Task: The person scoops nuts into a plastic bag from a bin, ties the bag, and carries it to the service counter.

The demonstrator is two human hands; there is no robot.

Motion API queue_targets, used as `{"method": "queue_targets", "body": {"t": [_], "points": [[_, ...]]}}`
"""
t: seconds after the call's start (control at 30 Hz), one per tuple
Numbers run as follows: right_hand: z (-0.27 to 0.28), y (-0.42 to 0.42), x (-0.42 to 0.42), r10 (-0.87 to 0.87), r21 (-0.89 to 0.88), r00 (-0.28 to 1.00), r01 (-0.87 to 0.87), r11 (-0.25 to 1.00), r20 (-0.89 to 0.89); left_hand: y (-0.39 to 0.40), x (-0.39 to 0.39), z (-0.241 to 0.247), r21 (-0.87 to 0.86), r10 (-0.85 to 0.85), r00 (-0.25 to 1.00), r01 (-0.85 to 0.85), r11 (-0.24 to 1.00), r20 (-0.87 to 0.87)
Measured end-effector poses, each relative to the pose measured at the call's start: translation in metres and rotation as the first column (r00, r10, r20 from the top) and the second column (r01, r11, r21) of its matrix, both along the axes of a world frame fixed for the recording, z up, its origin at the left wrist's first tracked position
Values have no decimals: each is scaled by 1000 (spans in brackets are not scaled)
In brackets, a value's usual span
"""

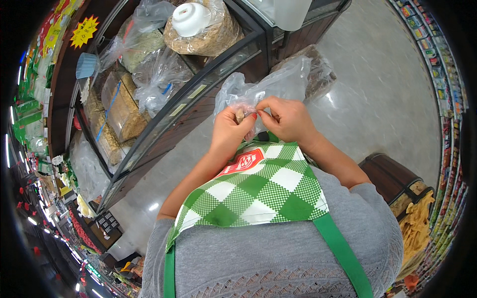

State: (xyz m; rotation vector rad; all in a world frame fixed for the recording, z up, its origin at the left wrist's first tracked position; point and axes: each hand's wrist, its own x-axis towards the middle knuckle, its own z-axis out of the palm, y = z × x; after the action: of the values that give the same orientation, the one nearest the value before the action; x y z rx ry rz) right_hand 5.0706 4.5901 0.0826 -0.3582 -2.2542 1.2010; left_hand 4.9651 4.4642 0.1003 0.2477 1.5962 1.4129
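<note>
In front of my chest, both hands are on a clear plastic bag [280, 82], its loose film spreading out beyond my fingers. My left hand [230, 128] grips gathered plastic, and a small tan lump shows at its curled fingers; I cannot tell what that lump is. Thumb and forefinger of my right hand [288, 116] pinch the film close beside the left thumb. A small white label [259, 97] shows on the plastic. Folds and fingers hide most of what the bag may contain. Just below the hands is a green-and-white checked apron [257, 193].
At the left stands a glass-edged display case [193, 87] with bagged dry goods [128, 106] and a white bowl [190, 19] on a large bag. A plastic-covered block [320, 70] is on the floor beyond. A dark wooden barrel [391, 175] stands right; stocked shelves [428, 48] curve behind.
</note>
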Motion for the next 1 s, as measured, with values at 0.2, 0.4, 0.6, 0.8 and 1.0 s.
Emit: {"method": "queue_targets", "body": {"t": [0.2,0.4,0.6,0.8,1.0], "points": [[2,-11,-4,10,60,1000,-11,998,8,-14,-2,1,-9,23,991,-24,1000,-132],[3,-23,-5,30,131,998,-38,991,63,-24,-1,4,-56,-9,962,-7,998,-274],[4,-32,-3,18,46,997,-22,999,74,-33,4,-4,-22,18,978,-23,999,-209],[9,-19,9,-94,-160,981,121,980,169,-40,7,3,-92,12,995,-21,996,-99],[24,-25,22,89,-283,960,-10,959,266,-40,8,3,-52,22,998,-25,998,-66]]}}
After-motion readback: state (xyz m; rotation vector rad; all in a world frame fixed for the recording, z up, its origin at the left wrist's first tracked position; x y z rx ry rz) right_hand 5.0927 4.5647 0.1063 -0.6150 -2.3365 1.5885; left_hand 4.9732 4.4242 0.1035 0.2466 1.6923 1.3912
